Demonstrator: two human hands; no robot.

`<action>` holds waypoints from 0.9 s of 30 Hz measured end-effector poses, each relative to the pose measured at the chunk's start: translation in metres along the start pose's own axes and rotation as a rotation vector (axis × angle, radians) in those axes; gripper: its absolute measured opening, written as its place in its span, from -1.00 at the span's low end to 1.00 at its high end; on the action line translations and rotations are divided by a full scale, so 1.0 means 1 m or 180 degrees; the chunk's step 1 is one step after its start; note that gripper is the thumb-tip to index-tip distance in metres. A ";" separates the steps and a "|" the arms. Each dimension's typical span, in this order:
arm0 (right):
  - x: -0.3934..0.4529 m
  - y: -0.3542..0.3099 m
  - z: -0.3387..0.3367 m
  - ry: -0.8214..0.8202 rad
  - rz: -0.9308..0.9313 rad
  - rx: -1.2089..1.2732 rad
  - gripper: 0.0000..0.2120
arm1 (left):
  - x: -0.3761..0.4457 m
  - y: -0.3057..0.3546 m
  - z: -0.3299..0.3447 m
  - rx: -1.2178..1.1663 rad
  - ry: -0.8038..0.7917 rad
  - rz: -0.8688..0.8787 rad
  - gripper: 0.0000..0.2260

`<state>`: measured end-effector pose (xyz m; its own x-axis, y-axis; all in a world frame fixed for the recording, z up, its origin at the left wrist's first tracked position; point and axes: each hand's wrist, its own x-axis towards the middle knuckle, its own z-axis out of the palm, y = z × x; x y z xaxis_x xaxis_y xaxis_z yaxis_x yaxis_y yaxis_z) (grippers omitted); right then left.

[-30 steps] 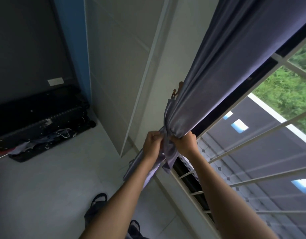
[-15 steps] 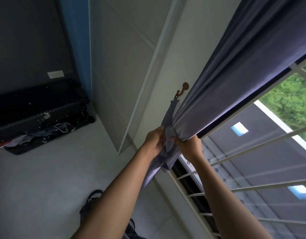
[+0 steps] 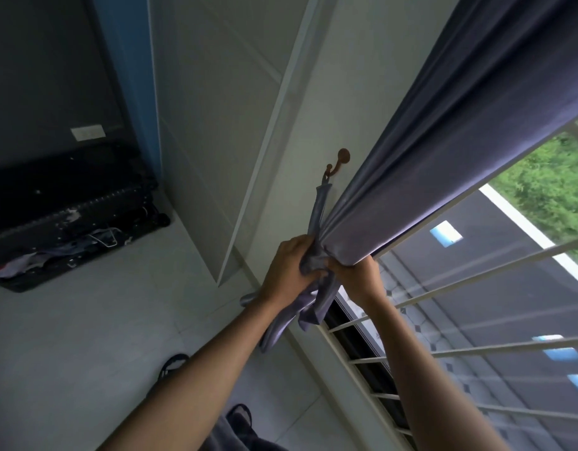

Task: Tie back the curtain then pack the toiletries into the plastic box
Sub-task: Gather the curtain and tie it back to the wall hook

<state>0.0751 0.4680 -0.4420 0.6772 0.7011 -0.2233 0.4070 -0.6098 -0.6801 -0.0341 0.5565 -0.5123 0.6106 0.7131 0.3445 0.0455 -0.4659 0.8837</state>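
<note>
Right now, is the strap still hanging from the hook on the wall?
Yes, one end of the strap hangs from the brown hook while both hands, left and right, grip its lower part at the curtain.

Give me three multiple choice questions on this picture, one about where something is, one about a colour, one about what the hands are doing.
1. Where is the wall hook?
A. on the floor
B. on the pale wall above the hands, left of the curtain
C. on the window bars

2. What colour is the curtain?
A. bright red
B. yellow
C. greyish purple

3. What are the hands doing?
A. both hold gathered fabric
B. both hang idle
C. one holds a bottle

Answers:
1 B: the hook sits on the wall, with the tieback strip hanging from it.
2 C: the cloth looks greyish purple.
3 A: the left hand and right hand both have a grip on fabric at the curtain's bunched end.
</note>
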 end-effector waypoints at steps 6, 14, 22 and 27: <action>0.007 0.018 -0.015 -0.0655 0.0130 -0.0082 -0.57 | 0.008 -0.009 0.009 0.0392 -0.0152 0.0047 -0.69; 0.006 0.010 -0.036 -0.0684 0.0131 -0.0374 -0.71 | 0.019 0.004 0.017 0.0559 -0.0289 0.0147 -0.70; 0.023 -0.002 -0.021 -0.0205 0.0019 -0.0337 -0.83 | 0.028 0.013 0.028 0.0710 -0.0048 -0.0282 -0.82; 0.023 0.001 -0.001 0.0151 -0.0039 -0.0140 -0.87 | 0.037 0.013 0.028 0.0784 -0.0171 -0.0386 -0.82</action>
<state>0.0923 0.4833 -0.4474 0.6999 0.6909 -0.1810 0.4412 -0.6175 -0.6511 0.0113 0.5621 -0.4969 0.6298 0.7456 0.2178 0.3077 -0.4970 0.8114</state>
